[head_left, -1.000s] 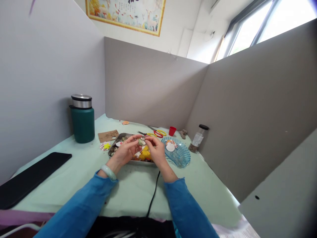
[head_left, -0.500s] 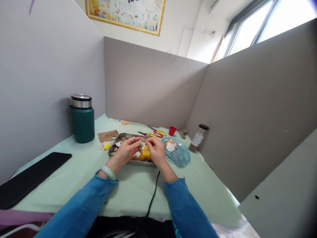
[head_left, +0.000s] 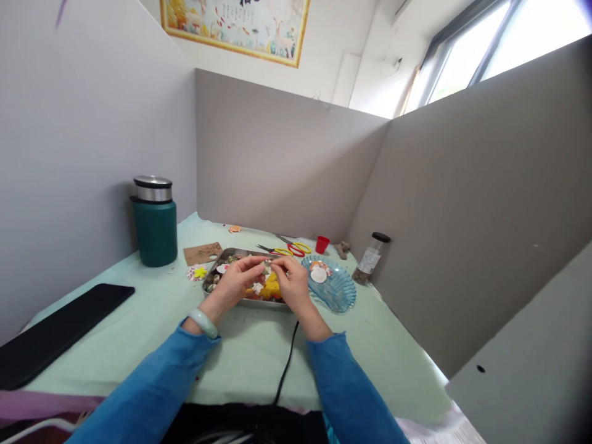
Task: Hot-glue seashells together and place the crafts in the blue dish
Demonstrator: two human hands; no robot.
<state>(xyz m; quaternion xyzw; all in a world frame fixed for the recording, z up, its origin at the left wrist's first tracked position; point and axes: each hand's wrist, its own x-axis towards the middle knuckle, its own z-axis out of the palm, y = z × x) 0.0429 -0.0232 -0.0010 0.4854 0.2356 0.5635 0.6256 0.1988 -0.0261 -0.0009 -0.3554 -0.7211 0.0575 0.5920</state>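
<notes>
Above a metal tray (head_left: 252,303) of mixed small pieces, my two hands meet fingertip to fingertip. A small pale greenish piece (head_left: 267,267) sits between them, too small to name. My left hand (head_left: 237,280), with a jade bangle (head_left: 202,323) at its wrist, is closed on one side of the piece. Thumb and fingers of my right hand (head_left: 292,280) pinch its other side. Yellow pieces (head_left: 272,288) and white ones show in the tray below. Part of the tray is hidden behind my hands.
Right of the tray lies a blue shell-shaped plate (head_left: 340,296) with a white disc. Scissors (head_left: 296,248), a red cup (head_left: 322,245) and a leaning jar (head_left: 370,259) stand behind. To the left are a green flask (head_left: 155,228), a brown card (head_left: 201,253) and a black slab (head_left: 65,333).
Almost nothing differs. My fingertips have shifted very slightly around the small piece, and both hands stay in the same place over the tray.
</notes>
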